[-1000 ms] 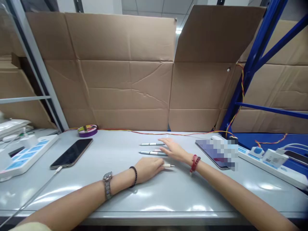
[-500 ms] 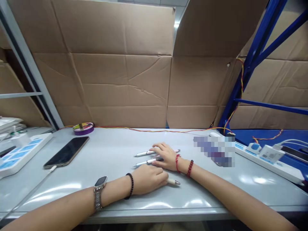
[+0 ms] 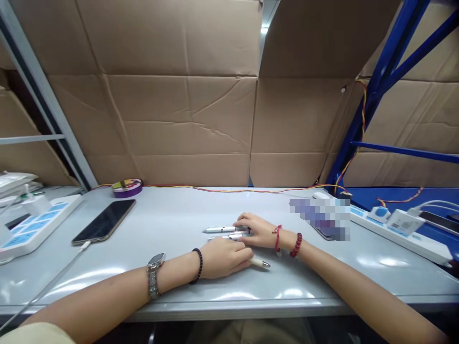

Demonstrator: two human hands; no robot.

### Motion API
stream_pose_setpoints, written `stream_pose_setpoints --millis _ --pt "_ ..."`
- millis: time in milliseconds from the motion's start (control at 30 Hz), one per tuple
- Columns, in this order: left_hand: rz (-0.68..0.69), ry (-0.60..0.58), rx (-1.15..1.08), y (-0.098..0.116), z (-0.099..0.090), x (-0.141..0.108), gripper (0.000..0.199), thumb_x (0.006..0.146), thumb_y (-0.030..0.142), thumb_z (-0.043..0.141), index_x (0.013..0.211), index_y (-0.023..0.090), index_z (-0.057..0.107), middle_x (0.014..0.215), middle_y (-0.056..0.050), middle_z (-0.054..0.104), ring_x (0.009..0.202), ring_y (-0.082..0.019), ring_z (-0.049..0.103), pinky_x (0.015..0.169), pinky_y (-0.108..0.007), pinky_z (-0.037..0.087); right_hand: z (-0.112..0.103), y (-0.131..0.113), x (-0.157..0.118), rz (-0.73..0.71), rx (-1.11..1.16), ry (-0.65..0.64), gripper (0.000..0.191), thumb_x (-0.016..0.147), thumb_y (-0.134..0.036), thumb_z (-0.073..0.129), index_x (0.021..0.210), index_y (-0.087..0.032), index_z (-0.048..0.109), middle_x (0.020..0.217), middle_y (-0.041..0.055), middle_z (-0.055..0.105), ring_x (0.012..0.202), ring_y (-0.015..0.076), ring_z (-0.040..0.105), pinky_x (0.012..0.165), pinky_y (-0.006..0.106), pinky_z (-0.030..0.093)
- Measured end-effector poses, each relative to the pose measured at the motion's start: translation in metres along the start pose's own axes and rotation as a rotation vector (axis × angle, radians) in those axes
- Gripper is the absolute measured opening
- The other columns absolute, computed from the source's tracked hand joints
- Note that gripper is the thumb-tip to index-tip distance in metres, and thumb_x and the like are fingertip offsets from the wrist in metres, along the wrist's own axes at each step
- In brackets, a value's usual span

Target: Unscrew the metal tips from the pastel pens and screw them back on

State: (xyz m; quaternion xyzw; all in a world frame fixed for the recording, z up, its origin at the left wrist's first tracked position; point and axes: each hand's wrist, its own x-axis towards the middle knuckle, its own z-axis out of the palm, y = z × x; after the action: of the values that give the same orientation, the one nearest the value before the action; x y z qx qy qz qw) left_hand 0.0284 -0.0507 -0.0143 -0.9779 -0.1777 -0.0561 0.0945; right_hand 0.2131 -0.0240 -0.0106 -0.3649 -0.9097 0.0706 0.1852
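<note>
My left hand [image 3: 226, 258] rests low over the tabletop, its fingers closed over a cream pen [image 3: 260, 262]; only the metal-tipped end of that pen shows, on the right. Just beyond it, my right hand [image 3: 261, 230] curls its fingers round the right ends of several light-coloured pens. One white pen [image 3: 221, 229] lies at the back of this group. In front of it, another pen [image 3: 223, 236] runs nearly parallel, partly covered by my left hand. The two hands are close together, and the right fingertips are partly hidden.
A black phone [image 3: 104, 222] on a white cable lies at left, by a power strip [image 3: 46, 222] and a purple tape roll [image 3: 127, 188]. At right are a pixelated phone-like object [image 3: 322, 220] and another power strip [image 3: 405, 234]. Cardboard [image 3: 186, 114] walls the back.
My right hand has shifted right and drawn in its spread fingers around the pens' ends. The pens sit closer together and more parallel. My left hand stays over the cream pen.
</note>
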Motion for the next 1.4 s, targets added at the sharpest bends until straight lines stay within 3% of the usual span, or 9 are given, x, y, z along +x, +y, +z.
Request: stream_pose_setpoints --millis 167,300,400,533,700,800,933,1167,1400 --pt "-0.025 0.016 -0.008 0.001 -0.001 -0.002 0.018 0.094 0.030 0.039 0.092 0.019 0.053 0.082 -0.002 0.063 0.071 -0.017 0.061 0.053 -0.023 0.040 -0.026 -0.011 -0.011 0.128 -0.076 0.009 0.034 0.087 -0.037 0.049 0.114 -0.017 0.058 0.106 0.0086 0.062 0.100 0.0203 0.056 0.082 0.029 0.045" --pt "-0.079 0.023 -0.024 0.003 0.000 -0.004 0.022 0.096 0.030 0.034 0.094 0.019 0.053 0.080 -0.001 0.062 0.069 -0.017 0.060 0.052 -0.023 0.040 -0.036 -0.030 -0.041 0.352 -0.178 0.069 0.046 0.095 -0.036 0.026 0.076 -0.018 0.064 0.068 0.0082 0.063 0.068 0.0209 0.060 0.061 0.032 0.043" --pt "-0.117 0.036 -0.072 0.002 0.003 -0.005 0.022 0.097 0.027 0.031 0.097 0.019 0.052 0.083 -0.001 0.063 0.071 -0.016 0.060 0.055 -0.023 0.041 -0.020 -0.045 -0.062 0.470 -0.203 0.044 0.047 0.093 -0.041 0.030 0.062 -0.020 0.059 0.062 0.0068 0.063 0.056 0.0202 0.058 0.050 0.030 0.038" --pt "-0.125 0.028 -0.074 0.002 0.004 -0.006 0.025 0.098 0.030 0.029 0.098 0.019 0.052 0.083 -0.001 0.063 0.072 -0.016 0.060 0.055 -0.022 0.041 0.006 -0.056 -0.075 0.451 -0.145 0.047 0.035 0.094 -0.030 0.030 0.071 -0.021 0.055 0.070 0.0025 0.064 0.062 0.0172 0.060 0.055 0.028 0.043" --pt "-0.086 -0.008 -0.087 0.000 0.000 -0.007 0.022 0.097 0.028 0.031 0.100 0.019 0.051 0.087 -0.002 0.063 0.074 -0.017 0.060 0.055 -0.023 0.041 0.012 -0.057 -0.079 0.430 0.032 0.182 0.010 0.087 -0.027 0.047 0.086 -0.021 0.054 0.078 0.0010 0.063 0.067 0.0149 0.059 0.061 0.026 0.046" --pt "-0.076 0.019 -0.094 0.000 -0.001 -0.007 0.023 0.097 0.028 0.029 0.101 0.019 0.051 0.086 -0.002 0.062 0.073 -0.016 0.060 0.054 -0.023 0.041 0.010 -0.058 -0.081 0.415 0.054 0.194 0.017 0.088 -0.034 0.045 0.091 -0.021 0.056 0.076 0.0012 0.064 0.064 0.0161 0.058 0.059 0.027 0.045" --pt "-0.059 0.029 -0.078 0.000 0.000 -0.007 0.022 0.097 0.028 0.032 0.099 0.019 0.051 0.085 -0.001 0.062 0.071 -0.016 0.060 0.052 -0.023 0.039 0.011 -0.056 -0.082 0.398 0.083 0.210 0.034 0.094 -0.031 0.031 0.074 -0.021 0.056 0.066 0.0010 0.062 0.059 0.0155 0.056 0.057 0.027 0.044" --pt "-0.065 0.043 -0.080 0.000 0.002 -0.007 0.018 0.097 0.027 0.034 0.094 0.019 0.050 0.083 -0.002 0.062 0.072 -0.016 0.059 0.054 -0.023 0.037 0.008 -0.056 -0.085 0.374 0.290 0.344 0.015 0.087 -0.026 0.049 0.080 -0.022 0.061 0.073 -0.0013 0.066 0.064 0.0137 0.060 0.061 0.024 0.048" --pt "-0.085 0.069 -0.071 -0.002 -0.003 -0.008 0.020 0.095 0.023 0.031 0.089 0.018 0.050 0.080 -0.002 0.061 0.072 -0.018 0.054 0.059 -0.025 0.039 0.011 -0.056 -0.085 0.286 0.244 0.478 0.005 0.081 -0.018 0.054 0.079 -0.021 0.057 0.076 0.0005 0.063 0.067 0.0141 0.059 0.063 0.026 0.050"
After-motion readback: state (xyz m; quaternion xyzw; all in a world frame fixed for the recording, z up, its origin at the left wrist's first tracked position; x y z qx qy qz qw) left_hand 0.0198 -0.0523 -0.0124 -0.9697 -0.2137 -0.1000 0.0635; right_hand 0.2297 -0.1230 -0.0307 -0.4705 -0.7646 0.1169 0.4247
